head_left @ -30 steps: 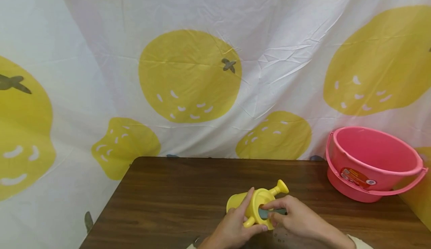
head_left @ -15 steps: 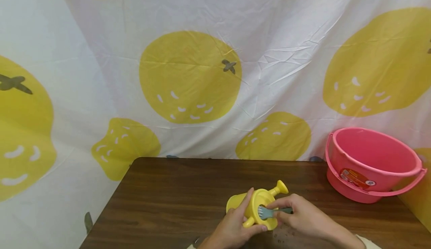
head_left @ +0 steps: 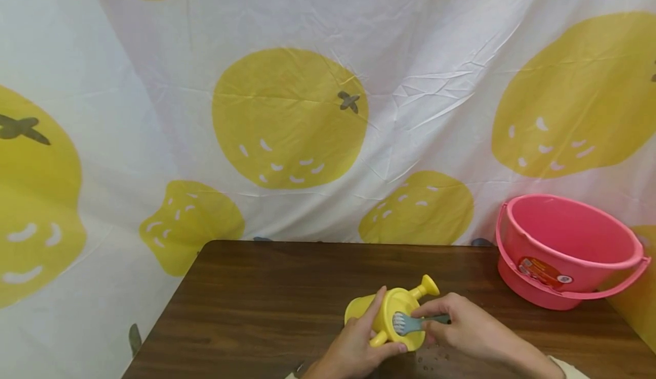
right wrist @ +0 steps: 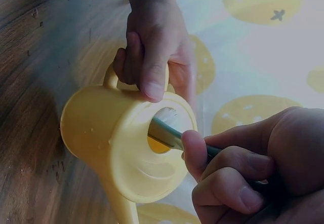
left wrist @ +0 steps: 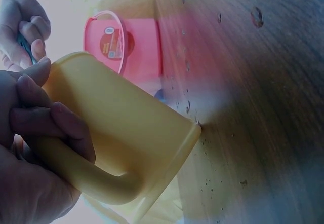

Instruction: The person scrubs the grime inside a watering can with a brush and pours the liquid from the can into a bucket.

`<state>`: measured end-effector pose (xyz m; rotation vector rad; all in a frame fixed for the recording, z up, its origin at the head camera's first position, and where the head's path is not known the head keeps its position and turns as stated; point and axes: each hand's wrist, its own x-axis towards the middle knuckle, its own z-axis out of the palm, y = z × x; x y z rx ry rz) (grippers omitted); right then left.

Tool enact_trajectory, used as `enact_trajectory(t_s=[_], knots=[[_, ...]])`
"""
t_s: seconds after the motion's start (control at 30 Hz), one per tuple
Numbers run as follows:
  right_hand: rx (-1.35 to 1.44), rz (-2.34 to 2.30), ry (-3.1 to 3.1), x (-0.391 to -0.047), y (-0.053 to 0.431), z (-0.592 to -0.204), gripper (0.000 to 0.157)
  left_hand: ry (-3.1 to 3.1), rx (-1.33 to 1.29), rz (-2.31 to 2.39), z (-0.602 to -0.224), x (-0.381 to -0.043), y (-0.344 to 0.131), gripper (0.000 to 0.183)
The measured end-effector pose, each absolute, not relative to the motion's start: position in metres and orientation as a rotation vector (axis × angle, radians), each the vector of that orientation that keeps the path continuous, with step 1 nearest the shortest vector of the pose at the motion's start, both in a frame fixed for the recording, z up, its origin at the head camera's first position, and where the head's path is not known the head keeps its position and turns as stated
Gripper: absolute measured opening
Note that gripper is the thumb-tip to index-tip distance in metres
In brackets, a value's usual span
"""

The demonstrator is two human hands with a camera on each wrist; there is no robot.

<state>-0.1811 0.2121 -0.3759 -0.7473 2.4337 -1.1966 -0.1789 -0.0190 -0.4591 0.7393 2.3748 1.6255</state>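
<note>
A yellow toy watering can (head_left: 361, 306) is tilted on its side, its round opening facing right. My left hand (head_left: 352, 344) holds it; in the left wrist view, curled fingers go round the can's handle (left wrist: 83, 171). One lower edge of the can touches or nearly touches the table there. A blue-grey brush (head_left: 413, 325) with white bristles is pinched in my right hand (head_left: 468, 328). The brush head sits at the can's opening. From the right wrist view, the brush neck (right wrist: 166, 133) enters the hole, and my left thumb lies beside the rim.
A pink bucket (head_left: 530, 242) with its handle lowered stands at the table's back right. Water drops (head_left: 421, 360) dot the dark wooden table (head_left: 256, 299) near the can. Behind it hangs a white curtain (head_left: 410, 37) printed with yellow fruit.
My right hand has drawn the brush rightward, and the bristles, hidden inside the can a second ago, now show at the opening. The left hand and the can stay almost in place.
</note>
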Motion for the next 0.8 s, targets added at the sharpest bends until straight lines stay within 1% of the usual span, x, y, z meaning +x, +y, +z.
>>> enact_trajectory(t_s=[0.5,0.8], knots=[[-0.756,-1.182,2.457,-0.1796,0.2153,-0.372,0.03,2.358,0.742,1.642,-0.46,-0.1786,-0.0189,0.094],[-0.83,-1.165,2.48,-0.1793,0.2206,-0.3701,0.029,2.365,0.738,1.634,-0.4591,-0.178,-0.0185,0.095]])
